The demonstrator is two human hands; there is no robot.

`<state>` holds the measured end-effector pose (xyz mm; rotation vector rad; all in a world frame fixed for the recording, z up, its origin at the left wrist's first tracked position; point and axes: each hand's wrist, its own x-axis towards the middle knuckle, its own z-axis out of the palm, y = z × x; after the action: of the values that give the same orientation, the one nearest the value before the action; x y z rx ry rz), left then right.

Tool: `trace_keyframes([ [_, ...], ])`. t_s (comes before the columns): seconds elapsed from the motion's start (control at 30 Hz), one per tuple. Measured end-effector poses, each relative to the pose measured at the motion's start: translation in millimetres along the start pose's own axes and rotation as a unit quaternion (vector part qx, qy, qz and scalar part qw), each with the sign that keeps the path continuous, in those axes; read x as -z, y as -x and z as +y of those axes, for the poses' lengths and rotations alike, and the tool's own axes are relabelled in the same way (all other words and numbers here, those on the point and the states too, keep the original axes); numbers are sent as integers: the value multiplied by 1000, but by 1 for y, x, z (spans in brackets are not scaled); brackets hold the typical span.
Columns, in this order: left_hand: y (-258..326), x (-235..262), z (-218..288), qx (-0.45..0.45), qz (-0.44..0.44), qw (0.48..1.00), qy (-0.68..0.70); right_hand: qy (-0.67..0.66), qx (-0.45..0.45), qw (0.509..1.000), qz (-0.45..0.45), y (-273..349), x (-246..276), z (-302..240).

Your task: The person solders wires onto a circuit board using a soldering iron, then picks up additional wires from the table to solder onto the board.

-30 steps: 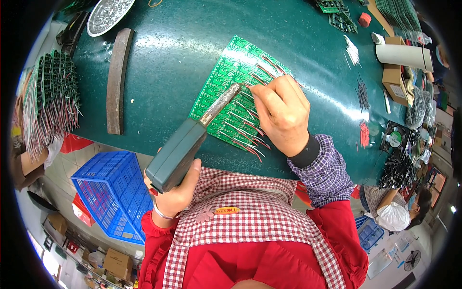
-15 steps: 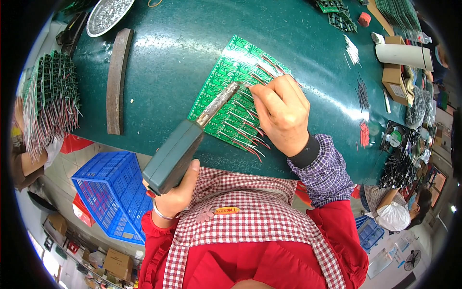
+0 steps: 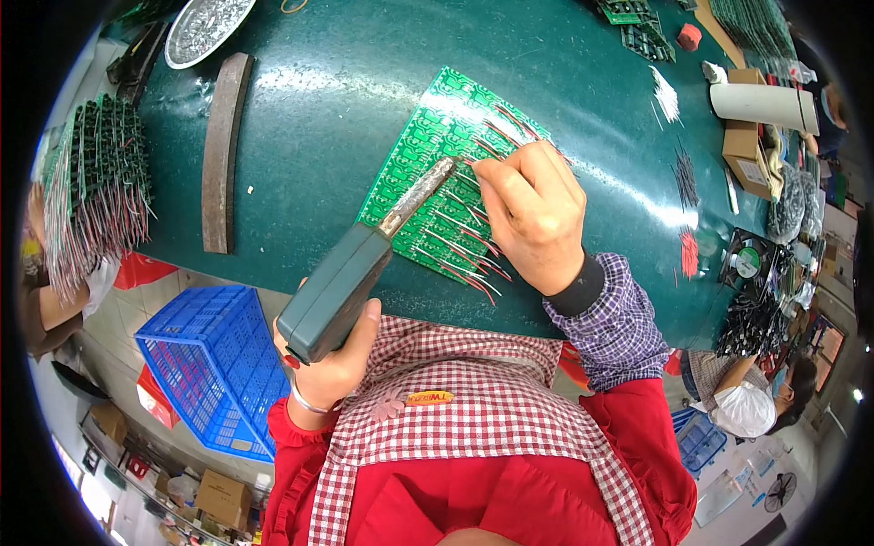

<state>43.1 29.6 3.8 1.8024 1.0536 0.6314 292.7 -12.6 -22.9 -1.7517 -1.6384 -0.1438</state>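
Observation:
My left hand [image 3: 339, 369] is wrapped round the dark green handle of a soldering gun [image 3: 339, 282]. Its metal barrel slants up and right, and the tip ends over a green circuit board panel [image 3: 401, 173], close to my right fingertips. With the fingers pinched, my right hand [image 3: 533, 205] holds the end of a thin wire [image 3: 468, 162] against the panel; most of that wire is covered by the hand. Rows of red, white and black wires [image 3: 466, 238] stick out from the panel toward its right and near edges.
A curved metal bar [image 3: 223, 155] and a round metal dish [image 3: 205, 32] lie left. Wired boards [image 3: 100, 182] are stacked at far left. White [image 3: 666, 96], black [image 3: 685, 177] and red wires [image 3: 689, 253] lie right, near a cardboard box [image 3: 746, 155]. A blue crate [image 3: 214, 364] stands below the table edge.
The soldering gun has shifted slightly right, its tip now closer to my right fingertips. My right hand stays in nearly the same place.

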Motion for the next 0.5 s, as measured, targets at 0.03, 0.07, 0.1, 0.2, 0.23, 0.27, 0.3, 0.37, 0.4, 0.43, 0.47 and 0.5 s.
trace_keyframes([
  [0.03,-2,-1,1,-15,19,1000,-18,0,0,1000,1,0,0,0],
  [0.07,-2,-1,1,-15,19,1000,-18,0,0,1000,1,0,0,0],
  [0.1,-2,0,0,-30,12,999,-41,1,-1,1000,0,0,1,0],
  [0.2,-2,0,2,-28,2,998,-57,2,-3,1000,-1,0,1,0],
  [0.23,-2,0,3,-10,0,999,-50,2,-3,1000,-2,0,1,0],
  [0.27,0,0,3,-10,0,999,-50,2,-3,1000,-2,0,1,0],
  [0.3,3,-1,2,16,15,1000,-21,4,-4,1000,-3,-1,1,-1],
  [0.37,7,-1,2,43,29,999,9,5,-6,1000,-5,-1,1,-1],
  [0.4,8,0,2,50,23,998,6,5,-5,1000,-5,-1,1,-1],
  [0.43,9,1,2,58,17,998,2,6,-4,1000,-4,-2,2,-1],
  [0.47,8,1,3,58,17,998,1,5,-4,1000,-3,-2,2,-2],
  [0.5,7,1,4,58,23,998,12,6,-5,1000,-3,-1,1,-2],
])
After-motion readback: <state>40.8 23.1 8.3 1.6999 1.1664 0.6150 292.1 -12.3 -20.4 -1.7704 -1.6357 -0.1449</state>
